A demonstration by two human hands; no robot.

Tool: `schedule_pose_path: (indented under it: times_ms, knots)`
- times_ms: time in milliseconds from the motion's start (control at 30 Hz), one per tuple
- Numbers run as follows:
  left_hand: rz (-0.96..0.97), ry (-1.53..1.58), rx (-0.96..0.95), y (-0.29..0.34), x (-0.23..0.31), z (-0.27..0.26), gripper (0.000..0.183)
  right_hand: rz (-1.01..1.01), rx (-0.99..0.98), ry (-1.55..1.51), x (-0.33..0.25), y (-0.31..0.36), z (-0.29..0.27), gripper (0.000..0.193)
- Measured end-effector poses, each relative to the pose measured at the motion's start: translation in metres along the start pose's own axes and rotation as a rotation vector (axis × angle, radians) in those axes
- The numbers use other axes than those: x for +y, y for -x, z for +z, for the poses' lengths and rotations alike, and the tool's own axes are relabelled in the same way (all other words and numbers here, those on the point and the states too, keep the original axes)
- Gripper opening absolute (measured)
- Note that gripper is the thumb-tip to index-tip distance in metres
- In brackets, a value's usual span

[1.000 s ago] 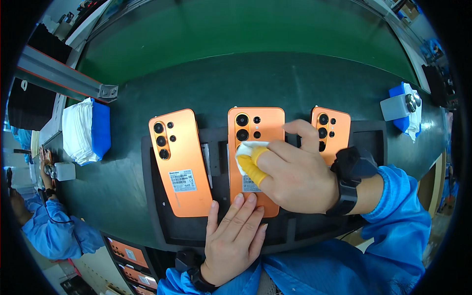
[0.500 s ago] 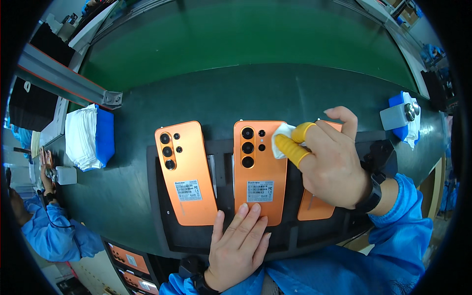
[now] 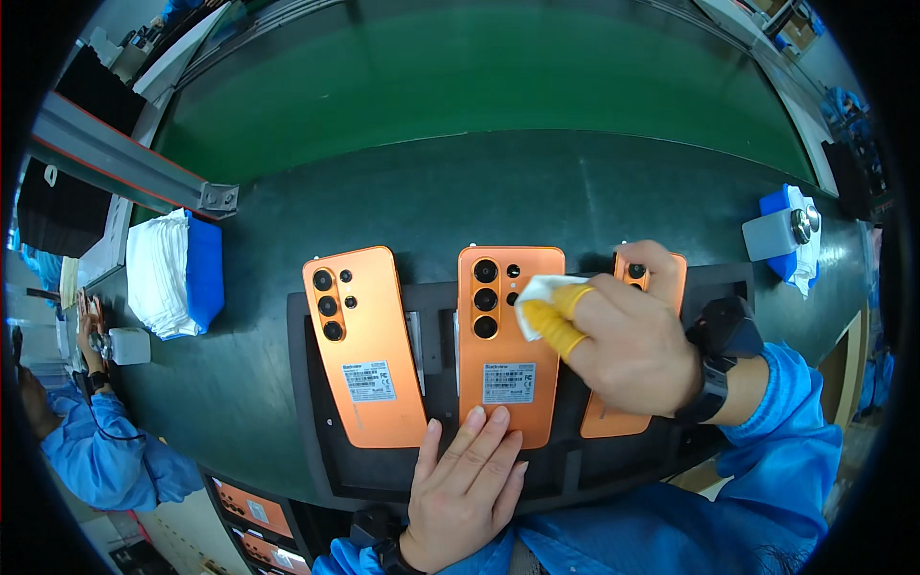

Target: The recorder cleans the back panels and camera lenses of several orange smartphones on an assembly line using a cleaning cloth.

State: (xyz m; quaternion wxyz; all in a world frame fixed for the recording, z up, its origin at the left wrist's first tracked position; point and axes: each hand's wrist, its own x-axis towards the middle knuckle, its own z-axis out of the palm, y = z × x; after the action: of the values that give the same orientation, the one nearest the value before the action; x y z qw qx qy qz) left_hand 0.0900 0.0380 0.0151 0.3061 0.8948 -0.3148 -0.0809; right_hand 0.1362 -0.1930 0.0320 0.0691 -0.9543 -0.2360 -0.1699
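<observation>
The orange phone (image 3: 522, 348) in the middle lies back side up, with dark camera lenses and a white label. My left hand (image 3: 465, 484) rests on its lower end, fingers stretched out flat. Pinched in my right hand (image 3: 632, 335) is a folded white cloth (image 3: 533, 299), pressed against the phone's upper right, beside the lenses. Yellow finger covers sit on two fingers of that hand. To the left, another orange phone (image 3: 372, 321) lies slightly tilted. A third orange phone (image 3: 613, 419) is partly hidden beneath my right hand. All three lie over a black tray (image 3: 443, 299).
A blue box (image 3: 205, 273) of white cloths stands at left; a smaller blue box (image 3: 778, 203) with cloths and a clear bottle (image 3: 770, 236) stands at right. A metal frame bar (image 3: 129, 153) crosses the upper left. Lower left, more phones (image 3: 251, 508) lie stacked near another person's blue sleeve (image 3: 96, 450).
My right hand has moved the cloth left and slightly down over the middle phone, nearer its lenses. More of the right phone's top now shows. My left hand stays on the phone's lower end.
</observation>
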Motion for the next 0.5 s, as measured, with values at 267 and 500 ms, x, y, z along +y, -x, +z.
schedule_pose_path:
  times_ms: [267,500]
  knots:
    - [0.009,0.047,0.044,0.008,-0.008,0.001,0.028,0.409,0.051,0.31,0.042,0.056,-0.05,0.032]
    - [0.061,0.067,0.057,0.008,-0.004,0.001,0.029,0.881,0.021,0.434,0.085,0.182,-0.084,0.033]
